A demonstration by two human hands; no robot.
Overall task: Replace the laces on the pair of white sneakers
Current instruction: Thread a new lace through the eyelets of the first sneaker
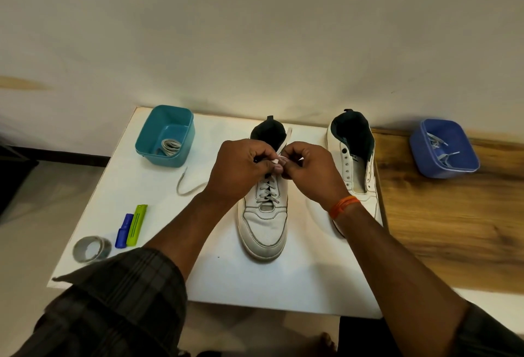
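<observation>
Head view: one frame, looking down on white surface (158, 243).
Left grip (241, 169): fingers curled, pinched the lace (284, 141) above laced sneaker (263, 215).
Right grip (309, 169): likewise pinched same lace, fingertips touching left's.
Second sneaker (354, 163): unlaced, stood just right.
Teal tub (166, 135): held coiled lace, far left.
Blue tub (443, 149): on wooden top, well right.
</observation>
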